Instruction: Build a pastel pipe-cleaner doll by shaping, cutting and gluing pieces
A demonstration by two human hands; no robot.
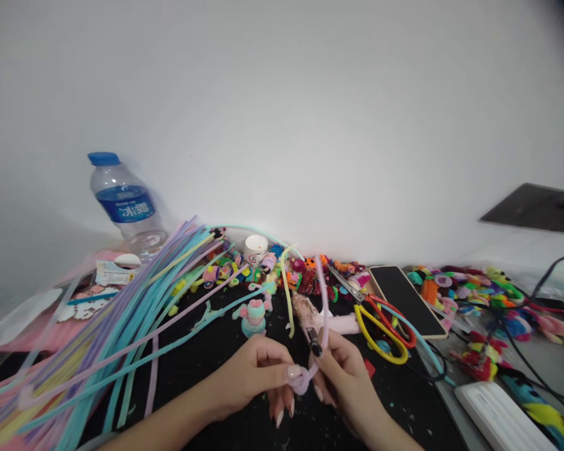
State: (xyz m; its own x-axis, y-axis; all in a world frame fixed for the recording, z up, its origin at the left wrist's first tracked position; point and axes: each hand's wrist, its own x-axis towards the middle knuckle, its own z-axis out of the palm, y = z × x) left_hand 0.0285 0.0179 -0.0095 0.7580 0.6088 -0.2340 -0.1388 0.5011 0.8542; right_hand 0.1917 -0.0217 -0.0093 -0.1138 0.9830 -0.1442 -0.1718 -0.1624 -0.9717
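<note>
While the curl of the pale purple, fuzzy pipe cleaner (326, 307) was pinched by the fingers of the left hand (251, 376), its long stem was gripped by those of the right hand (348, 379) and pointed up, above the black, flat worktop (263, 438).

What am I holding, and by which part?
A pale lilac fuzzy pipe cleaner: your left grip pinches its curled end; your right grip holds it just beside that curl.

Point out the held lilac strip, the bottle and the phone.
Held lilac strip (325, 300), head view: on its upright length.
Bottle (126, 203), head view: on its blue label.
Phone (408, 299), head view: on its dark screen.
</note>
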